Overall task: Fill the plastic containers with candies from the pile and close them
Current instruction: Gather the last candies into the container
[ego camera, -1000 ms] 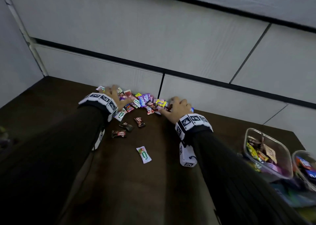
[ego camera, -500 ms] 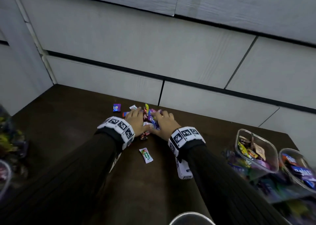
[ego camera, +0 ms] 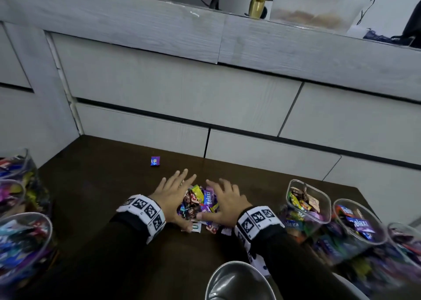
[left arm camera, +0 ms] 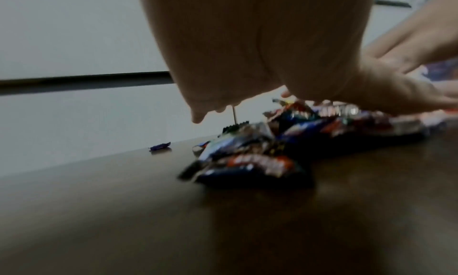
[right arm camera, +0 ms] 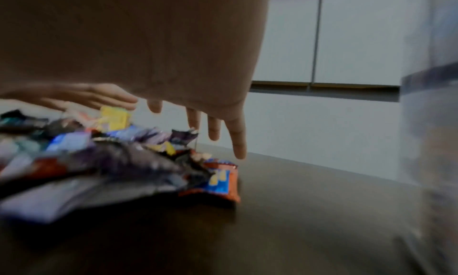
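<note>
A pile of wrapped candies [ego camera: 198,202] lies heaped on the dark table [ego camera: 109,185] between my two hands. My left hand [ego camera: 174,193] flanks the pile's left side with straight fingers, thumb low near the front. On the right side my right hand [ego camera: 224,200] presses in, fingers spread and straight. The wrist views show the candies [left arm camera: 260,148] [right arm camera: 111,151] bunched under both palms, blurred. An open clear plastic container [ego camera: 307,205] with candies inside stands to the right. An empty clear container [ego camera: 237,281] sits at the near edge.
One purple candy [ego camera: 155,160] lies apart, farther back on the table. Several candy-filled containers [ego camera: 357,224] stand at the right, others [ego camera: 21,242] at the left. A grey panelled wall [ego camera: 205,94] closes off the back of the table.
Both hands have raked the spread-out candies together and toward me into a tight heap. The view has tilted up, and one purple candy stayed behind.
</note>
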`<state>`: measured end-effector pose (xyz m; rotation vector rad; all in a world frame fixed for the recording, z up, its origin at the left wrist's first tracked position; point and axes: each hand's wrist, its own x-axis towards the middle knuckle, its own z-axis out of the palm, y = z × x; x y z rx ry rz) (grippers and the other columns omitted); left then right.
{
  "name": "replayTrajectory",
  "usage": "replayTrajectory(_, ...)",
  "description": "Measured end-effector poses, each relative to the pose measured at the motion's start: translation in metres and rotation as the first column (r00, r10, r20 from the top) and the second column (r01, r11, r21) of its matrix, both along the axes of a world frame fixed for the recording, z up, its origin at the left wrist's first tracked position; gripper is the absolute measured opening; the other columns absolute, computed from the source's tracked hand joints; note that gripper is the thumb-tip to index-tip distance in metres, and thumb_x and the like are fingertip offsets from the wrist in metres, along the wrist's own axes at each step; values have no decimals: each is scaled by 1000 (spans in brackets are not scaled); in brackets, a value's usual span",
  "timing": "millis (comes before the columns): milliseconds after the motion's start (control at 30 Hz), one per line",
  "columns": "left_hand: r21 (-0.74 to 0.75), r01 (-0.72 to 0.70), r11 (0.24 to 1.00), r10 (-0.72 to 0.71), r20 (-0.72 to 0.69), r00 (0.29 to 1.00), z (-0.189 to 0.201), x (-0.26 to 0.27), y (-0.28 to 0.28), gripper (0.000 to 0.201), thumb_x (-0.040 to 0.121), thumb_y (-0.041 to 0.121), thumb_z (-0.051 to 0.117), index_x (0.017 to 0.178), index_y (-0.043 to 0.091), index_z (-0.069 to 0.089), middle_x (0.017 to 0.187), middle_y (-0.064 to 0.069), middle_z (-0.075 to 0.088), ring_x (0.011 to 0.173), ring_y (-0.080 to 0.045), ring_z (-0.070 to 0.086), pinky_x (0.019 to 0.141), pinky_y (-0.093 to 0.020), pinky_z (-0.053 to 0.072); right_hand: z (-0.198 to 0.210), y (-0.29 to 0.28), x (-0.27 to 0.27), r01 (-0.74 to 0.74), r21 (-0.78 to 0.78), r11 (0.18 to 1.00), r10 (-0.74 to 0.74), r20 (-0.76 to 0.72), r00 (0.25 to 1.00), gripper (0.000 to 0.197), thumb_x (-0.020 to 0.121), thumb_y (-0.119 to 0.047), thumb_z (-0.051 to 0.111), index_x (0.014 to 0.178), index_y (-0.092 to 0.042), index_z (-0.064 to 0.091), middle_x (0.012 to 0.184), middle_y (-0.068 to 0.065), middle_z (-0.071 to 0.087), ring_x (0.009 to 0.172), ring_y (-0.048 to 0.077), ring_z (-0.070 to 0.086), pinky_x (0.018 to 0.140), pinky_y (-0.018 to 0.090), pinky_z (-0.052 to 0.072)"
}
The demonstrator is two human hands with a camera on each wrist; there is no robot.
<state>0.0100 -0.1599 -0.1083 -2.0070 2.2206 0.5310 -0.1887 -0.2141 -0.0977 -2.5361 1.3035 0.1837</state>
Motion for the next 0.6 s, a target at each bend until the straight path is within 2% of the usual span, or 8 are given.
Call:
replayTrajectory(67, 11, 52, 999, -52, 71, 996, -6, 2, 0, 133, 66, 72, 71, 153, 26, -19, 161, -1, -24, 150, -24, -16, 121, -50, 0, -8, 4, 7, -71, 31, 997, 73, -72, 995, 102, 71, -80, 50, 148, -40, -3, 160, 0, -5, 145, 32, 3, 111, 62, 19)
replayTrajectory(100, 4, 65, 998, -65, 104, 992, -9, 2, 1, 128, 69, 74, 66, 154, 25, -16, 163, -1, -20, 151, -23, -10, 121, -49, 5, -11, 6, 11, -104, 19, 994, 105, -110, 988, 100, 74, -80, 47, 149, -39, -5, 160, 1, -6, 146, 32, 3, 112, 61, 17)
replayTrajectory(133, -13, 76, 997, -73, 148, 986, -11, 3, 1, 121, 73, 77, 60, 155, 25, -13, 164, -1, -13, 151, -23, -2, 120, -47, 11, -14, 7, 13, -130, -15, 991, 127, -143, 982, 97, 76, -79, 43, 149, -36, -4, 160, 2, -2, 144, 33, 8, 111, 60, 20)
replayTrajectory(200, -84, 95, 992, -73, 236, 969, -16, 4, 3, 108, 79, 80, 47, 156, 25, -4, 164, -2, 2, 147, -25, 14, 114, -42, 24, -19, 8, 15, -168, -129, 977, 144, -174, 974, 89, 82, -76, 36, 150, -30, 5, 155, 7, 16, 137, 32, 23, 105, 54, 29)
replayTrajectory(300, -169, 99, 981, -50, 271, 961, -16, 0, 2, 92, 85, 76, 41, 155, 24, 12, 155, -2, 25, 136, -23, 29, 105, -38, 33, -22, 11, 19, -164, -212, 963, 135, -141, 981, 76, 88, -66, 39, 147, -21, 21, 140, 13, 33, 123, 31, 35, 95, 46, 39)
replayTrajectory(400, -157, 60, 986, -22, 231, 973, -12, -7, -1, 81, 90, 67, 46, 151, 21, 22, 144, -7, 32, 129, -24, 34, 101, -39, 41, -17, 8, 25, -92, -62, 994, 89, -49, 995, 66, 92, -48, 51, 144, -16, 25, 137, 15, 31, 122, 34, 36, 98, 45, 40)
replayTrajectory(500, -108, 7, 994, 13, 189, 982, -9, -13, -2, 70, 95, 56, 47, 149, 18, 24, 143, -9, 32, 129, -26, 35, 99, -38, 45, -11, 5, 25, -58, 66, 996, 59, -9, 998, 59, 94, -30, 55, 143, -14, 27, 135, 16, 30, 120, 38, 44, 96, 45, 40)
replayTrajectory(600, -68, -30, 997, 40, 161, 986, -7, -16, -2, 64, 97, 54, 45, 146, 16, 27, 143, -11, 34, 128, -28, 41, 97, -39, 45, -6, 5, 19, -34, 103, 994, 33, 12, 999, 53, 95, -31, 53, 140, -14, 30, 131, 15, 36, 116, 38, 50, 94, 44, 43)
